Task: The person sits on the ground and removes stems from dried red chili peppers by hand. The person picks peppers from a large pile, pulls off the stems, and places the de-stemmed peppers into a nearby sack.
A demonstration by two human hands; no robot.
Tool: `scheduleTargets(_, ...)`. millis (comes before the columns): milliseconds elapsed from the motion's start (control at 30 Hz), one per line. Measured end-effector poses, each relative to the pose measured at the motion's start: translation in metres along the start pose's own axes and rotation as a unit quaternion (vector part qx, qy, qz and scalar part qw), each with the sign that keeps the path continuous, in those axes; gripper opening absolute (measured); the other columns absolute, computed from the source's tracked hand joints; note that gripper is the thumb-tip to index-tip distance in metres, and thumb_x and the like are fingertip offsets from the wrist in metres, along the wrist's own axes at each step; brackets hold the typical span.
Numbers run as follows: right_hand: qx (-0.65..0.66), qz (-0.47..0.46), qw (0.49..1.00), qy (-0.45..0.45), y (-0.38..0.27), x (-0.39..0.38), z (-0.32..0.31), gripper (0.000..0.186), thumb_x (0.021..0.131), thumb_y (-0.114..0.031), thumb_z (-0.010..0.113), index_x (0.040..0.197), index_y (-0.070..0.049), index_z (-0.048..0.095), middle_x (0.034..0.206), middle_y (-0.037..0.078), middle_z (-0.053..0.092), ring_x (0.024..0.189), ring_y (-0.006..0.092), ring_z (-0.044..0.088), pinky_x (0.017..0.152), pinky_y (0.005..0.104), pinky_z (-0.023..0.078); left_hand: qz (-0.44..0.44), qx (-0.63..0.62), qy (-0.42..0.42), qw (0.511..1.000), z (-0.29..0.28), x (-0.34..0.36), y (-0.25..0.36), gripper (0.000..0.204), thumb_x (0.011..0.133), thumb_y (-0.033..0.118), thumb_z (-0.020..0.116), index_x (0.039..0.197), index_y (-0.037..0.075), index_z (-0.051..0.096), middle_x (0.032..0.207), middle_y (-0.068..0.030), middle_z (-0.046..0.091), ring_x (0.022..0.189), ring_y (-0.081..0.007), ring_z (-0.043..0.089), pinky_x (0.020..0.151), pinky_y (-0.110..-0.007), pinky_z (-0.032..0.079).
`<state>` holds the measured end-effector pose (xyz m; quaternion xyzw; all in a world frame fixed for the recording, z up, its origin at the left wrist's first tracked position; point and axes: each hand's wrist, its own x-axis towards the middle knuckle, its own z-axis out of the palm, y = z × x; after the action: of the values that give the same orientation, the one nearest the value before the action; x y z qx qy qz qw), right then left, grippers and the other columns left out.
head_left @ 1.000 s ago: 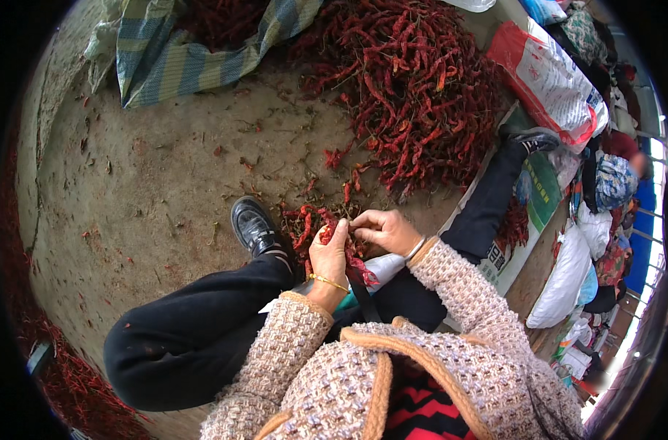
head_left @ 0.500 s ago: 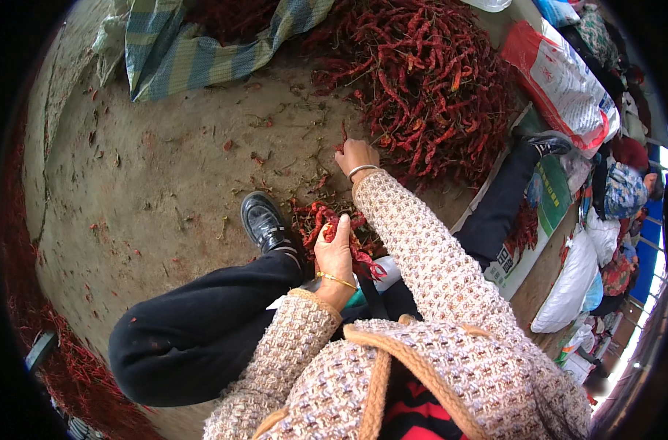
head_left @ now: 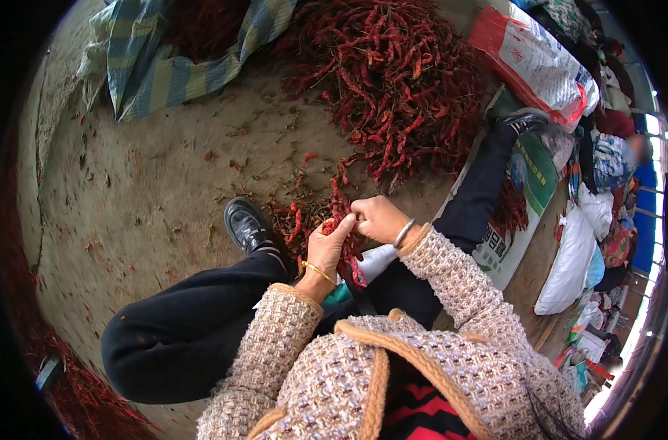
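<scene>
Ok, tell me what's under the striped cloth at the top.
Dried red chillies show in the fold of the striped cloth, which lies on the bare ground. How far they extend beneath is covered.

Bare dirt floor [head_left: 150,191], daylight

I see a bare, dusty concrete floor [head_left: 150,198] carrying everything. Just beyond my hands, a large heap of dried red chillies [head_left: 400,81] lies on it. A smaller scatter of chillies [head_left: 297,220] sits right under and beside my left hand. Far ahead and to the left of the hands, a striped green-and-blue cloth [head_left: 180,66] is spread on the floor. To the right, past my right hand, a green printed sack [head_left: 528,176] lies flat, with a white-and-red bag [head_left: 535,62] further beyond it.
</scene>
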<state>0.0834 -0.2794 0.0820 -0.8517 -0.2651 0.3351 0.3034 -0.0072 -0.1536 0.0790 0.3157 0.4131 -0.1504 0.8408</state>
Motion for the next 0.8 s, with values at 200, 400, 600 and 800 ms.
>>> scheduleTargets(200, 0.297, 0.069, 0.948, -0.087, -0.037, -0.027, -0.029, 0.051, 0.080, -0.007, 0.062, 0.126, 0.001, 0.044, 0.082, 0.010, 0.065, 0.061, 0.0105, 0.060, 0.056, 0.0237, 0.048, -0.078, -0.005, -0.034, 0.996, -0.015, -0.001, 0.003, 0.015, 0.084, 0.013, 0.065, 0.094, 0.002, 0.065, 0.084, -0.0078, 0.068, 0.070, -0.0183, 0.066, 0.060, -0.031, 0.055)
scheduleTargets(400, 0.334, 0.160, 0.921, -0.118, -0.006, -0.059, -0.009, 0.024, 0.091, -0.025, 0.057, 0.091, -0.002, 0.064, 0.068, 0.002, 0.062, 0.047, 0.0062, 0.051, 0.044, 0.0211, 0.041, -0.096, -0.061, -0.100, 0.988, -0.009, -0.009, -0.015, 0.018, 0.088, 0.014, 0.059, 0.097, -0.001, 0.063, 0.084, -0.0091, 0.066, 0.072, -0.0196, 0.064, 0.064, -0.031, 0.054)
scheduleTargets(600, 0.432, 0.213, 0.868, -0.118, -0.004, -0.074, -0.004, 0.018, 0.090, -0.022, 0.059, 0.087, -0.005, 0.060, 0.058, -0.005, 0.052, 0.043, 0.0016, 0.043, 0.038, 0.0165, 0.033, -0.099, 0.004, -0.064, 0.993, -0.001, -0.026, -0.012, 0.011, 0.085, 0.013, 0.064, 0.092, 0.004, 0.064, 0.082, -0.0013, 0.064, 0.069, -0.0100, 0.059, 0.063, -0.024, 0.048)
scheduleTargets(800, 0.454, 0.206, 0.853, -0.155, 0.000, -0.075, -0.010, 0.016, 0.089, -0.021, 0.061, 0.087, -0.005, 0.058, 0.057, -0.004, 0.052, 0.043, 0.0020, 0.043, 0.037, 0.0164, 0.029, -0.144, -0.002, -0.083, 0.986, -0.002, -0.027, -0.012, 0.009, 0.083, 0.012, 0.066, 0.089, 0.007, 0.062, 0.081, 0.0002, 0.063, 0.069, -0.0089, 0.058, 0.063, -0.023, 0.047)
